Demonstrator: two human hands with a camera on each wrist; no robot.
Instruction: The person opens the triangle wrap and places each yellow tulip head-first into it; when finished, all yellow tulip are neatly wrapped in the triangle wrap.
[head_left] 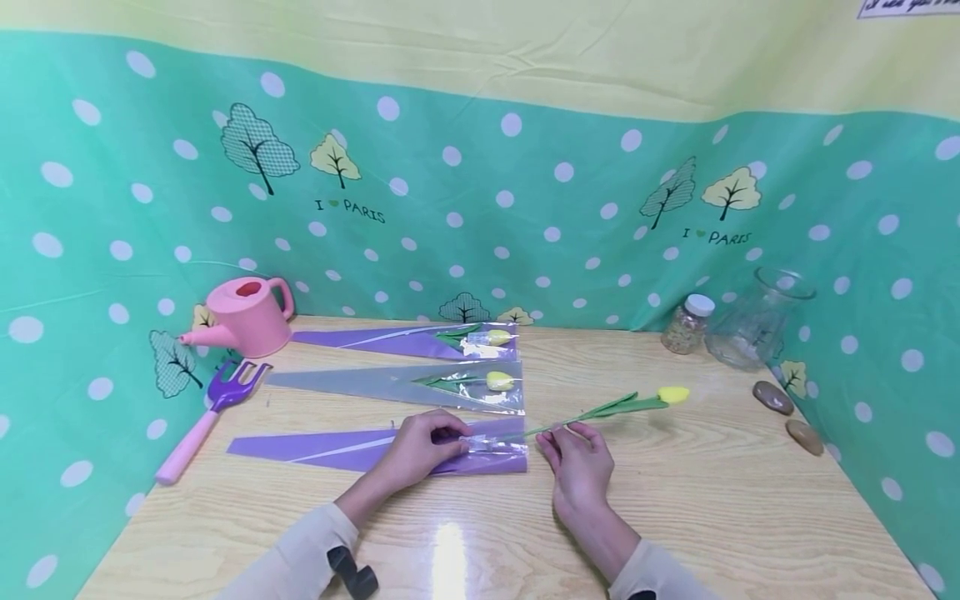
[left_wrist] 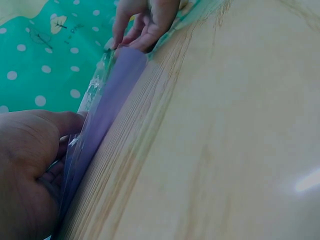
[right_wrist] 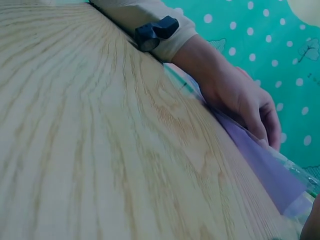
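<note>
Two hands work at the nearest purple-and-clear plastic cone sleeve point(head_left: 375, 450) lying flat on the light wooden table point(head_left: 675, 517). Left hand point(head_left: 420, 450) grips the sleeve's wide mouth. Right hand point(head_left: 577, 462) pinches the green stem of a yellow artificial tulip point(head_left: 622, 406), stem end at the mouth, bloom pointing away right.

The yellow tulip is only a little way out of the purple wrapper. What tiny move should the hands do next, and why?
Probably keep drawing the stem sideways out of the sleeve. The right hand pinches the tulip by its stem, whose end seems to lie in the mouth of the purple sleeve, while the left hand holds that sleeve on the table. A short, level pull should free it without bending.
</note>
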